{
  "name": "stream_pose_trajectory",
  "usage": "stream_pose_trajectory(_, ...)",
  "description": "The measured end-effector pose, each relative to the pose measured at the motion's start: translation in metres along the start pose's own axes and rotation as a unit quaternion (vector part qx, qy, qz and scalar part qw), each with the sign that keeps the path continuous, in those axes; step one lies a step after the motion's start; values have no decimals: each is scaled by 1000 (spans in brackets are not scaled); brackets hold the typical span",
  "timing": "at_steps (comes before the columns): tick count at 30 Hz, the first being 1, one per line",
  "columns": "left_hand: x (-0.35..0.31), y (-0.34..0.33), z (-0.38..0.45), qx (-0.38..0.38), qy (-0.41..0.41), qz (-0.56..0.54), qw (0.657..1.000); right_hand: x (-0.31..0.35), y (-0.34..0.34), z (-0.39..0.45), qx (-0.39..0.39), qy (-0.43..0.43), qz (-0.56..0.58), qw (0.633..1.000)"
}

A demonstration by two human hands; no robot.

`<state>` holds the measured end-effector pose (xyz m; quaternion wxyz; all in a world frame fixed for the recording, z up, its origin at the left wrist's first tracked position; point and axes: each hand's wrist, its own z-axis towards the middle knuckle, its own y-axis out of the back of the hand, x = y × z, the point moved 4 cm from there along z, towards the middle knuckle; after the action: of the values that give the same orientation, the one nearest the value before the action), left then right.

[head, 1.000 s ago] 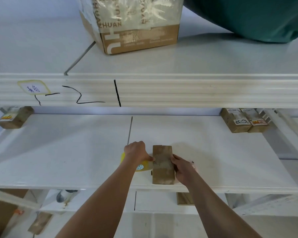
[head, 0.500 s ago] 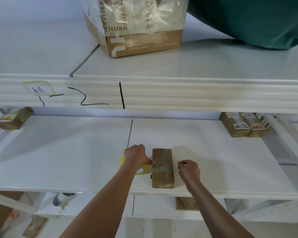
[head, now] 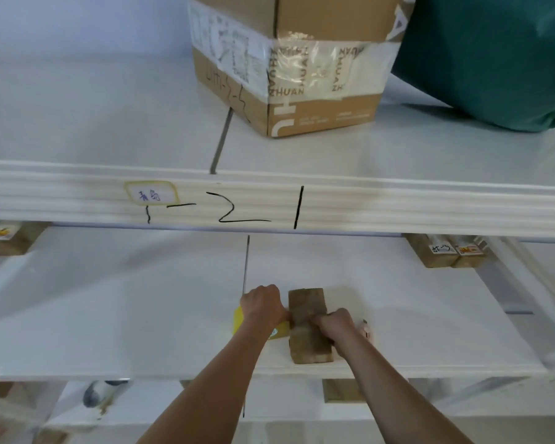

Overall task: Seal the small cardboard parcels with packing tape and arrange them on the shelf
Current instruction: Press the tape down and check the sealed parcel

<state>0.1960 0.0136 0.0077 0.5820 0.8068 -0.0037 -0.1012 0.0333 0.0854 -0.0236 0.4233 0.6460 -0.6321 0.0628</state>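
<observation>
The small brown box [head: 310, 328] lay flat on the white shelf [head: 141, 315], near the front edge. Its long side ran from front to back, pointing away from the person, with the near end turned a little to the right. It looked like plain cardboard, and a shiny strip of tape seemed to go across its middle.

The left hand [head: 263, 307] was curled in a fist just left of the box, touching its side. It held a yellow tape roll [head: 239, 320] that peeked out from under it. The right hand [head: 335, 325] rested on top of the box and over its right edge, with its fingers bent and pressing down on the tape strip. I could not tell if it pinched anything.

Two more small boxes [head: 446, 251] sat side by side far back on the right, and one small box [head: 10, 240] sat far back on the left. On the shelf above stood a big taped box [head: 302, 75] beside a green bag [head: 494, 59].
</observation>
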Motion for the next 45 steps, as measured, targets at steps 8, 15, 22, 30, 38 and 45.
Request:
stream_pose_trajectory(8, 15, 11, -1, 46, -40, -38, 997, 0, 20, -8, 70, 9, 79, 994)
stream_pose_trajectory(15, 28, 37, 2, 66, -73, -115, 988, 21, 37, -38, 162, 64, 163, 971)
stream_pose_trajectory(22, 40, 55, 0, 71, -104, -179, 976, 38, 54, -44, 170, 103, 164, 966)
stream_pose_trajectory(30, 46, 54, 0, 30, -92, -168, 981, 41, 51, -45, 181, 128, 160, 962)
stream_pose_trajectory(38, 33, 53, -1, 29, -85, -150, 985, 33, 63, -44, 167, 125, 189, 960)
stream_pose_trajectory(45, 33, 50, 0, 30, -74, -140, 987, 39, 71, -48, 178, 145, 194, 954)
